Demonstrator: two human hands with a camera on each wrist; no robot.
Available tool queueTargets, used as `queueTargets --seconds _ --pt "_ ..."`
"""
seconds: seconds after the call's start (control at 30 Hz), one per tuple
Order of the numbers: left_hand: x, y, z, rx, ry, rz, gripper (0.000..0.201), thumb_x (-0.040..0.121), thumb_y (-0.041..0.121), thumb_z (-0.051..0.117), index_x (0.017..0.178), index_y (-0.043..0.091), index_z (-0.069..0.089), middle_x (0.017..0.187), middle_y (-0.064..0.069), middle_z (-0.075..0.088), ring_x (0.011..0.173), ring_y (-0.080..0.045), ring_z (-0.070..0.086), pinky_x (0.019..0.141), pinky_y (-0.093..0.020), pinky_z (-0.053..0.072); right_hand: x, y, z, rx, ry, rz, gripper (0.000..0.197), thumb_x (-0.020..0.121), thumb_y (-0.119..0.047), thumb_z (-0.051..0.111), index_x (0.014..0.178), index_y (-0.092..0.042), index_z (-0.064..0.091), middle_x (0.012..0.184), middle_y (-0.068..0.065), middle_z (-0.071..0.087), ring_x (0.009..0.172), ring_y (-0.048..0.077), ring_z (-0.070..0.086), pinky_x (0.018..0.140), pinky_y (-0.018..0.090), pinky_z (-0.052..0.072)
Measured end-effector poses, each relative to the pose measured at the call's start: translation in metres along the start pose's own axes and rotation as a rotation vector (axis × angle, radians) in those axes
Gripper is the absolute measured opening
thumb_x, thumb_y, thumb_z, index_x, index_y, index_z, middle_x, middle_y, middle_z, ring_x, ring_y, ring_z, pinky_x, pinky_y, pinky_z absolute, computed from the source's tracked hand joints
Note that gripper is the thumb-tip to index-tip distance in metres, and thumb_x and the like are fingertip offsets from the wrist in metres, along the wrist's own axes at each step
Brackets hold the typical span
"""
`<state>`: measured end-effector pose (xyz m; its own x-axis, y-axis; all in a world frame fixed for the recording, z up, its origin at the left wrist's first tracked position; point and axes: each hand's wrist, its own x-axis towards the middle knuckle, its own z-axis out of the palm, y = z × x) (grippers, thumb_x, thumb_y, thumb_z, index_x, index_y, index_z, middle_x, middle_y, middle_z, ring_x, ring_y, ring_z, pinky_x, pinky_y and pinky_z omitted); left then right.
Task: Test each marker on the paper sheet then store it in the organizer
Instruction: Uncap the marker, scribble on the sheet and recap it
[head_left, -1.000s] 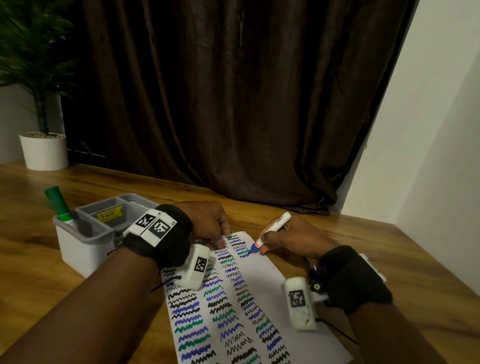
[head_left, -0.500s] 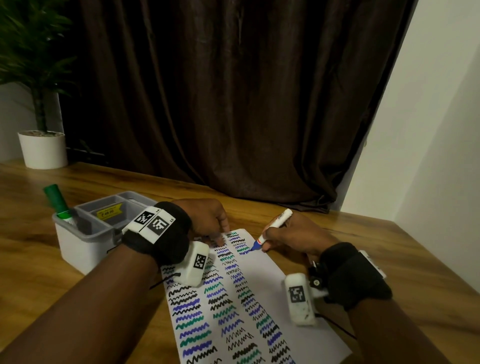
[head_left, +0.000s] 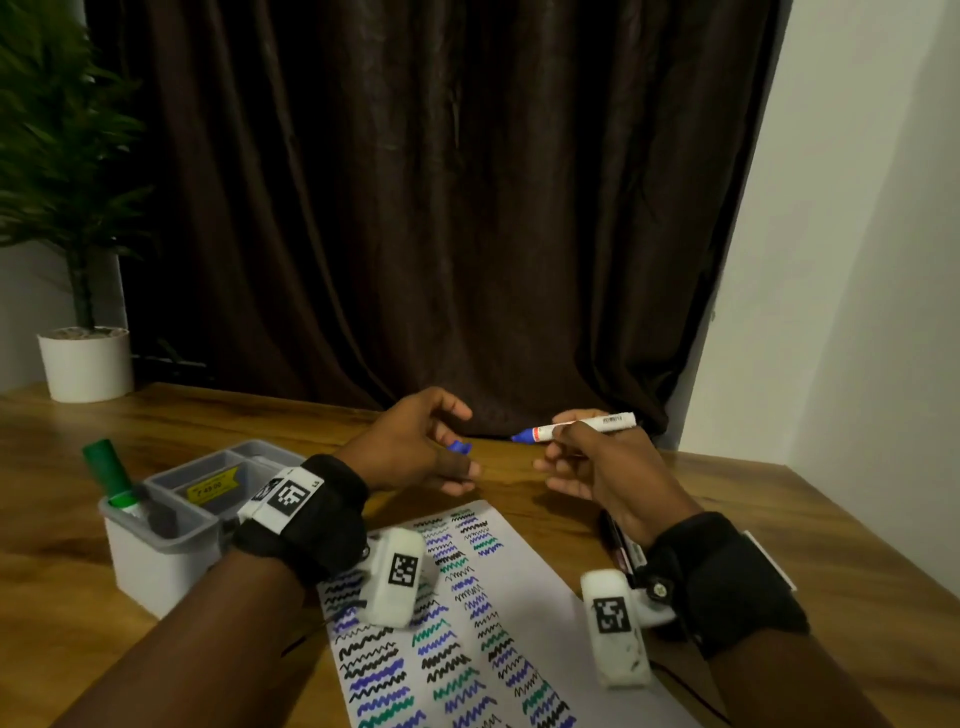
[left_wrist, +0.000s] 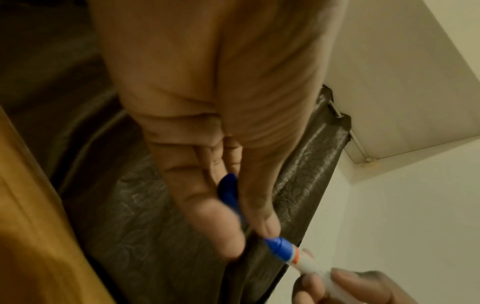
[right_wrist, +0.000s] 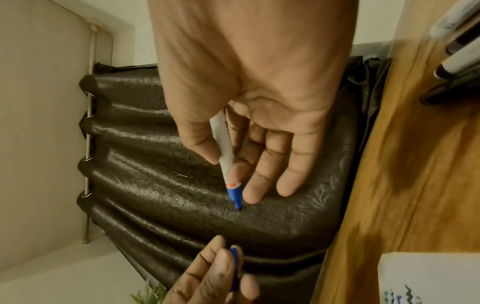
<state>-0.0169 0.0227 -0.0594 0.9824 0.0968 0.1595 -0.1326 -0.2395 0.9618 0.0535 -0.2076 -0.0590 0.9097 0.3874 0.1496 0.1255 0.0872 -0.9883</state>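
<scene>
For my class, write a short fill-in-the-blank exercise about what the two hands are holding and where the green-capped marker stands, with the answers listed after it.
1. The right hand holds a white-barrelled marker whose uncapped tip is ____ in colour.
2. The small blue plastic cap is held in the ____ hand.
3. The green-capped marker stands in the grey plastic ____.
4. The white paper sheet covered in squiggles lies on the wooden ____.

Answers: blue; left; organizer; table

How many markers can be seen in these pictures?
5, perhaps more: blue marker in the right hand, green marker in the organizer, three dark markers on the table by the right wrist, partly hidden.
</scene>
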Motion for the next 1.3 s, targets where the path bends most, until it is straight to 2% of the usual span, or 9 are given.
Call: queueTargets --seconds 0.1,0.17,0.23,0.4,0.8,0.93,1.07,1.2,1.3 --pt "0.000 0.004 0.001 -0.026 0.106 0.090 0.041 0.078 -0.006 0.081 0.109 0.008 0.059 0.080 -0.015 0.072 0.066 -0.030 0.074 0.049 -0.032 0.057 -0.001 -0.004 0.004 0.138 -0.017 0.009 0.018 0.103 -0.015 0.057 0.113 -0.013 0.071 0.084 0.009 0.077 0.086 0.029 0.078 0.083 0.045 0.062" --pt "0.001 0.006 0.002 -0.043 0.156 0.144 0.025 0.081 0.000 0.080 0.100 0.003 0.065 0.073 -0.015 0.073 0.059 -0.023 0.071 0.046 -0.027 0.054 -0.002 -0.006 0.006 0.164 -0.017 0.000 0.020 0.104 -0.017 0.056 0.113 -0.013 0.073 0.085 0.009 0.078 0.082 0.028 0.078 0.080 0.043 0.062" --pt "0.002 0.005 0.002 -0.081 0.183 0.174 0.015 0.085 0.003 0.077 0.098 0.002 0.069 0.073 -0.016 0.073 0.056 -0.020 0.069 0.048 -0.025 0.056 -0.003 -0.007 0.007 0.164 -0.018 -0.020 0.021 0.104 -0.020 0.057 0.113 -0.012 0.074 0.084 0.009 0.078 0.079 0.026 0.077 0.080 0.041 0.062" --pt "0.002 0.004 0.005 -0.185 0.142 0.170 0.018 0.090 -0.002 0.068 0.106 0.004 0.071 0.089 -0.020 0.078 0.076 -0.026 0.078 0.067 -0.029 0.065 -0.007 -0.007 0.009 0.166 -0.005 -0.066 0.017 0.100 -0.022 0.064 0.109 -0.014 0.076 0.085 0.008 0.079 0.075 0.020 0.076 0.075 0.036 0.063" --pt "-0.003 0.008 0.014 -0.226 0.053 0.178 0.023 0.087 -0.006 0.069 0.107 0.003 0.072 0.094 -0.025 0.077 0.081 -0.027 0.078 0.070 -0.029 0.065 -0.009 -0.004 0.012 0.116 -0.049 -0.097 0.016 0.096 -0.020 0.070 0.111 -0.014 0.074 0.094 0.013 0.081 0.073 0.020 0.075 0.072 0.036 0.062" --pt "-0.007 0.011 0.016 -0.155 0.024 0.226 0.018 0.097 0.006 0.061 0.111 0.003 0.072 0.077 -0.012 0.075 0.063 -0.019 0.070 0.055 -0.024 0.059 -0.013 -0.006 0.009 0.085 -0.125 -0.125 0.022 0.094 -0.019 0.073 0.114 -0.013 0.074 0.099 0.013 0.082 0.075 0.020 0.075 0.072 0.035 0.062" --pt "-0.009 0.014 0.018 -0.057 -0.007 0.273 0.025 0.103 0.020 0.052 0.111 0.008 0.073 0.065 0.000 0.061 0.050 -0.010 0.050 0.044 -0.020 0.037 -0.017 -0.006 0.012 0.019 -0.196 -0.172 0.023 0.089 -0.014 0.077 0.111 -0.017 0.078 0.099 0.014 0.081 0.078 0.023 0.076 0.070 0.034 0.063" --pt "-0.013 0.017 0.021 0.053 0.005 0.296 0.019 0.096 0.019 0.065 0.107 0.005 0.073 0.057 0.007 0.060 0.046 -0.004 0.048 0.043 -0.016 0.039 -0.018 -0.004 0.016 -0.036 -0.196 -0.223 0.021 0.090 -0.014 0.077 0.111 -0.017 0.078 0.099 0.014 0.080 0.077 0.024 0.075 0.067 0.032 0.062" --pt "-0.011 0.016 0.021 0.057 0.014 0.306 0.015 0.097 0.012 0.063 0.104 0.001 0.070 0.056 0.008 0.060 0.047 -0.003 0.048 0.044 -0.015 0.039 -0.016 -0.002 0.017 -0.054 -0.188 -0.233 0.021 0.090 -0.015 0.077 0.111 -0.018 0.078 0.099 0.015 0.080 0.076 0.025 0.075 0.067 0.034 0.061"
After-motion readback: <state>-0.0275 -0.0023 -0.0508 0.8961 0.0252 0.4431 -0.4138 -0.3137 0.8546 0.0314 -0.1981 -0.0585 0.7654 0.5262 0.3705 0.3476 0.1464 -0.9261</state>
